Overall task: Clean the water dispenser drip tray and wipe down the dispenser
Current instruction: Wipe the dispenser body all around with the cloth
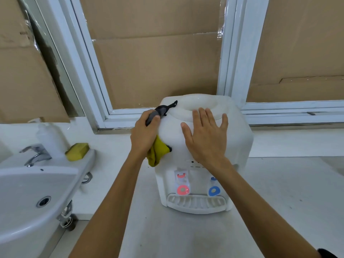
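White counter (279, 202): one dispenser (240, 138), left hand (143, 135) clutching perhaps one cloth (157, 154), right hand (206, 138) flat, open.

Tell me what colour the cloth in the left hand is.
Yellow and dark grey-black cloth, bunched in the left hand; head view shows it.

Soft, even daylight fills the scene, bright without harshness. The white water dispenser (204, 146) is nearly blown out on its top and left flank, so its edges melt into the pale counter (279, 202). Shadows are faint: a weak grey one lies under the sink (37, 192) rim at near left. Tape on the cardboard (158, 62) in the far window gives small glints. Wide-angle distortion bends the window frame (89, 62) strongly outward toward the left edge. The soap bottle (48, 138) at left looks smeared and washed out. Overall sharpness is moderate, softening toward the corners.
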